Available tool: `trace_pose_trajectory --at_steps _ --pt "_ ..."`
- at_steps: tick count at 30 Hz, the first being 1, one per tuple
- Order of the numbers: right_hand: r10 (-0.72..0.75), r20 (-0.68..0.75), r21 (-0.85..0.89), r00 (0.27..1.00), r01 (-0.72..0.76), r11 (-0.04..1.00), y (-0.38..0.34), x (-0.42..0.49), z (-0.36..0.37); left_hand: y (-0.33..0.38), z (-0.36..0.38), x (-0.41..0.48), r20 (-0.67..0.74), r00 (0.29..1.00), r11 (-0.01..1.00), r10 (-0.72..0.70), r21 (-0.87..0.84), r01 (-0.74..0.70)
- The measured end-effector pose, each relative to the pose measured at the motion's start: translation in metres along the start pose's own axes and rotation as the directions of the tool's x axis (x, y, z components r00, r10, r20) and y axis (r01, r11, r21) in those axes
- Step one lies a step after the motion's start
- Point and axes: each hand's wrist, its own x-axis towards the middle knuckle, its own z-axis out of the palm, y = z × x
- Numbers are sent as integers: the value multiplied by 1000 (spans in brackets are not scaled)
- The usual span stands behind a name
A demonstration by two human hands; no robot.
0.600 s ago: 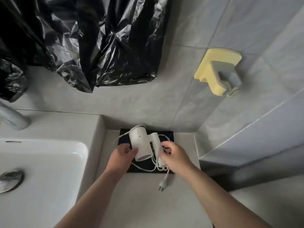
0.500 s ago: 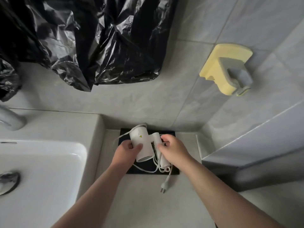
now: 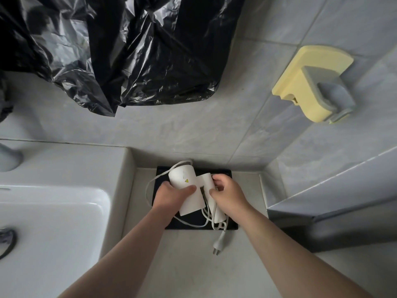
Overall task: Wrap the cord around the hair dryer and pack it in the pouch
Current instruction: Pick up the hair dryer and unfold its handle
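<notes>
A white hair dryer (image 3: 187,186) lies on a flat black pouch (image 3: 223,172) on the counter by the wall. My left hand (image 3: 171,196) grips the dryer's barrel, thumb on top near the yellow warning mark. My right hand (image 3: 228,194) is curled round the folded handle. The white cord (image 3: 150,186) loops out to the left of the barrel and runs under it in loose turns beside the handle. Its plug (image 3: 219,244) lies on the counter just in front of the pouch.
A white sink basin (image 3: 53,211) fills the left, with a tap base (image 3: 8,160) behind it. A black plastic bag (image 3: 129,50) hangs on the tiled wall above. A yellow and grey wall holder (image 3: 311,82) sits upper right. A ledge (image 3: 322,201) bounds the counter's right.
My right hand has slid up along the handle toward the barrel, and my left hand's thumb has come further over the barrel. The view has shifted slightly.
</notes>
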Motion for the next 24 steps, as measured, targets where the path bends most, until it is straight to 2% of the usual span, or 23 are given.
trace_pose_trajectory --at_steps 3,8,10,13,17,19,22,24 --pt "-38 -20 68 999 39 997 4 -9 -3 5 -2 -17 41 995 995 88 -56 -86" --pt "-36 -56 241 998 48 969 0 -25 -9 17 -10 -41 22 969 964 245 -109 -242" --pt "-11 -114 253 993 40 967 -1 -33 -13 20 -19 -51 -6 962 956 273 -107 -272" --pt "-28 -167 110 986 47 993 1 -47 -22 26 -35 -67 -103 935 927 339 -133 -351" --pt "-198 -183 -245 963 150 958 6 -72 -35 34 -58 -92 -176 894 880 412 -177 -440" --pt "-224 -136 -360 965 163 919 7 -83 -40 38 -70 -105 -182 872 846 455 -217 -487" --pt "-145 25 -514 989 137 847 -1 -98 -49 47 -84 -127 -155 821 769 550 -288 -570" --pt "-236 5 -590 972 193 784 -11 -105 -57 52 -92 -142 -140 788 730 599 -308 -610"
